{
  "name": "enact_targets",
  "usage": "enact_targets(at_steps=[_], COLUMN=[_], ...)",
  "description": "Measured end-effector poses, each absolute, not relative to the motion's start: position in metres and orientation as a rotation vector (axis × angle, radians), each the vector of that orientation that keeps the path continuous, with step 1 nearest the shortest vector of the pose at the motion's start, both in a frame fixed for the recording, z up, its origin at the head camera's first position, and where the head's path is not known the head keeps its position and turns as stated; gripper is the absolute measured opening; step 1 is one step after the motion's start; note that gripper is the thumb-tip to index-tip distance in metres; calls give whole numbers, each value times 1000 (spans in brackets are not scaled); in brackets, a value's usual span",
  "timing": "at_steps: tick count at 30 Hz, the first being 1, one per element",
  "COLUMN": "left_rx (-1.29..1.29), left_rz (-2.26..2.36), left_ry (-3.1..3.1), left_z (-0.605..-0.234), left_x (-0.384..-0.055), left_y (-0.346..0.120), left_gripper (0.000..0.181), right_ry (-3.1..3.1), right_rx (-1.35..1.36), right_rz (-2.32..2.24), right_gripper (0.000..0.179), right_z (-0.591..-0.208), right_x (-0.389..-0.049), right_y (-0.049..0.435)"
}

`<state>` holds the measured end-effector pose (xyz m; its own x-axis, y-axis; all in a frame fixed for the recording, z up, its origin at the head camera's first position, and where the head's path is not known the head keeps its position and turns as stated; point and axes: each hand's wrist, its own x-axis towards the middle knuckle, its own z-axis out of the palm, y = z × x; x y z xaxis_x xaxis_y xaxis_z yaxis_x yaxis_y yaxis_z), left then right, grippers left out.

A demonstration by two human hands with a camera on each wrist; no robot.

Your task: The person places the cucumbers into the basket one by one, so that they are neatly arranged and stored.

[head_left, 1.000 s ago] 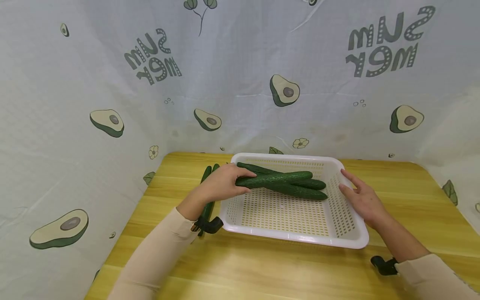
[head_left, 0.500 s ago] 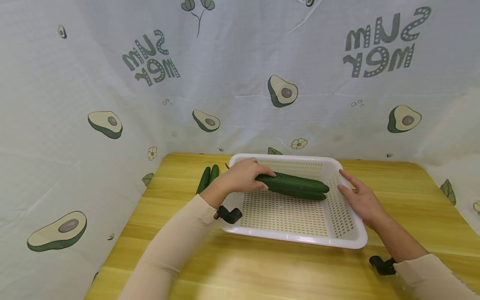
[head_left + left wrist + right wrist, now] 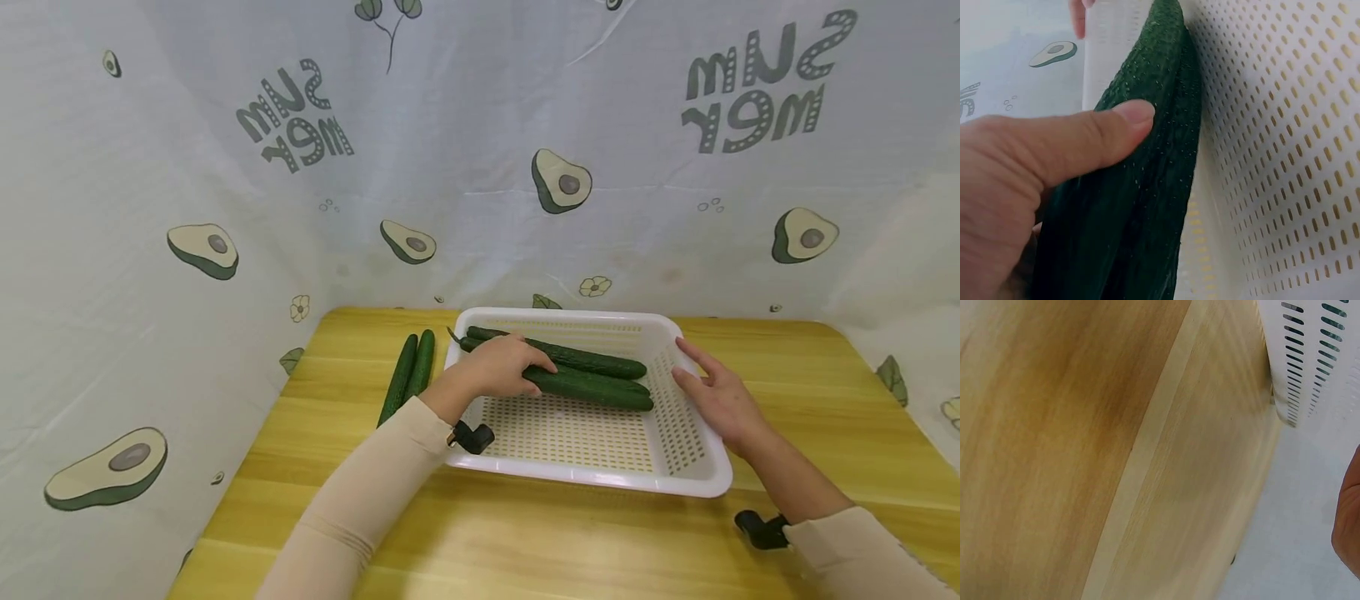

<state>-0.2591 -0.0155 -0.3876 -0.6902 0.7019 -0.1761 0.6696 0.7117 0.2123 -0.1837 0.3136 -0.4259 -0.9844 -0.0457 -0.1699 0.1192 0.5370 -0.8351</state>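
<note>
My left hand [image 3: 501, 367] reaches into a white perforated plastic basket [image 3: 585, 475] and grips a green cucumber [image 3: 596, 392] near its left end. In the left wrist view, the thumb presses on top of this cucumber [image 3: 1100, 212], which lies alongside another one. Behind it in the basket rest more cucumbers [image 3: 600, 362], pointing the same way, their left parts partly covered by the hand. At the basket's right side my right hand [image 3: 727, 410] holds the rim, thumb and index finger over the edge, the other fingers hidden. Only a bit of that hand [image 3: 1349, 519] enters the right wrist view.
Two more cucumbers [image 3: 397, 379] lie side by side on the wooden table [image 3: 510, 533], left of the basket. A white curtain [image 3: 465, 150] printed with avocados hangs behind the table and along its sides.
My left hand has moved right and slightly toward me with its cucumber, which lay slanted across the others and now lies along their front. The right hand stays at the rim.
</note>
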Motion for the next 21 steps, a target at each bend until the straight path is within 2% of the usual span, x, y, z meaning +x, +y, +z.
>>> enact_targets(at_steps=[21], left_rx=[1226], left_rz=[27], left_ry=[2666], left_z=[-400], left_x=[-260], left_y=[-9], left_gripper=[43], right_ry=[2600], right_rx=[68], right_rz=[-1429], right_gripper=[71], right_z=[-426], right_x=[-186], right_y=[314])
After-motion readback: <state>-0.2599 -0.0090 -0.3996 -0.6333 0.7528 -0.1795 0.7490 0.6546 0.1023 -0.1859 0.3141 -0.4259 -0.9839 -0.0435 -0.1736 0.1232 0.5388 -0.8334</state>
